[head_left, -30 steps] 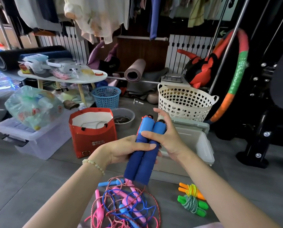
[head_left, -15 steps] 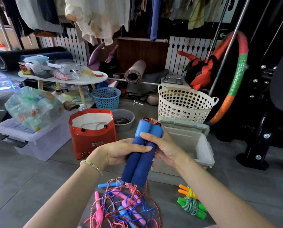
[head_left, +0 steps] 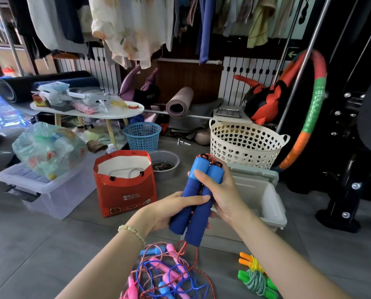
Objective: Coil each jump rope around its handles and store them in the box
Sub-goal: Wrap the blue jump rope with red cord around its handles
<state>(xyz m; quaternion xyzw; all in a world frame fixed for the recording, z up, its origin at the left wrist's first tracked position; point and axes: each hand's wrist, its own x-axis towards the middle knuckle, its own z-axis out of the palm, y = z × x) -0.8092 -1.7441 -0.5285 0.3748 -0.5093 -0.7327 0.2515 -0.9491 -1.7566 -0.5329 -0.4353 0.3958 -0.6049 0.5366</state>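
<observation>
While both hands clasp a pair of blue foam handles point(head_left: 198, 197) pressed side by side, this rope's coiling has not visibly begun. The left hand point(head_left: 169, 210) wraps the lower half of the pair, thumb laid across the front. The right hand point(head_left: 221, 190) grips the upper half, its fingers point(head_left: 201, 174) curled over the light-blue caps. The handles are held upright in the air in front of the open box point(head_left: 277, 212), at its near left corner.

From the bottom of the handles the red-and-white cord point(head_left: 194, 258) drops loose to the floor in front of the box. None of it is wound round the foam that I can see.

Two ropes look finished. An orange-handled bundle point(head_left: 248, 258) and a green-handled bundle point(head_left: 255, 281) lie touching on the floor just in front of the box, each with its cord wrapped round the handles. Neither is inside the box yet, and I can make out no rope in the part of the box's interior that shows.

On the floor in front of the box and to its left lies a tangle of pink and blue jump ropes point(head_left: 165, 275), uncoiled and knotted through each other, with the red cord running over it. By my reckoning the job is under halfway. This rope needs winding, the tangle needs sorting and coiling, and everything has yet to go into the box.
</observation>
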